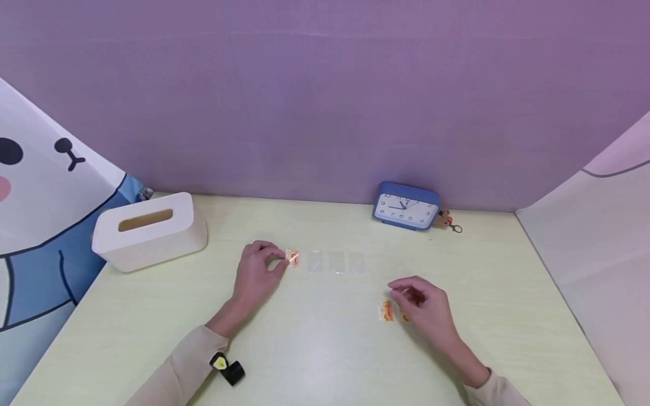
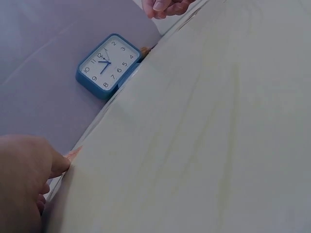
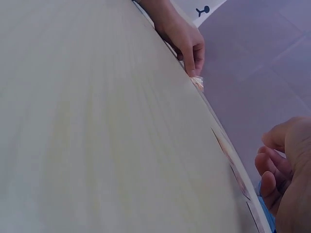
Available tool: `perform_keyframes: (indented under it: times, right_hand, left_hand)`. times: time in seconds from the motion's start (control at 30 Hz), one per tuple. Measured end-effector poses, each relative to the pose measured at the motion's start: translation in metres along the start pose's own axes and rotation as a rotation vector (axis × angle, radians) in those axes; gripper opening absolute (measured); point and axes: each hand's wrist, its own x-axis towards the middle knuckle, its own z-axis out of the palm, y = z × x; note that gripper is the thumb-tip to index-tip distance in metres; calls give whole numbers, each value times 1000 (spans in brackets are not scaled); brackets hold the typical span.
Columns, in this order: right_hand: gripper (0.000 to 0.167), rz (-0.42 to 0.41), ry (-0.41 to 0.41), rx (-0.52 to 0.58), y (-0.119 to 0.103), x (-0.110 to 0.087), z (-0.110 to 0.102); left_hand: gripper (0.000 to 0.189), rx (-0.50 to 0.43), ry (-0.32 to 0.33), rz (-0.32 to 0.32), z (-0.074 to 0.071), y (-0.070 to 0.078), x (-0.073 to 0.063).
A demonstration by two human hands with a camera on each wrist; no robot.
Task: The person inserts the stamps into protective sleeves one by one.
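Observation:
Thumb and index finger of my left hand [image 1: 259, 272] pinch the left edge of a small clear bag with an orange-red printed piece [image 1: 293, 258]. The right wrist view also shows the left fingers at this bag [image 3: 197, 82]. To its right lie three clear plastic bags in a row, a left one [image 1: 315, 261], a middle one [image 1: 337, 263] and a right one [image 1: 356, 263]. My right hand [image 1: 429, 310] hovers with relaxed, bent fingers and nothing visible between them. Below its fingertips lies an orange printed piece [image 1: 386, 310]; a second orange piece [image 1: 405, 317] is mostly hidden by the hand.
A white tissue box [image 1: 152, 248] stands at the back left of the pale table [image 1: 304, 361]. Against the purple back wall is a blue alarm clock [image 1: 406, 206], with a small brown keychain figure [image 1: 444, 217] beside it.

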Motion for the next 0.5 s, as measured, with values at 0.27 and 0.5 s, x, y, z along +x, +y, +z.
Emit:
perform_keyframes:
  times: [0.27, 0.5]
  right_hand:
    - [22, -25, 8, -11, 1, -1, 0]
    - [21, -15, 6, -19, 1, -1, 0]
  left_hand:
    - [29, -4, -7, -24, -1, 1, 0]
    - [19, -17, -27, -17, -3, 3, -2]
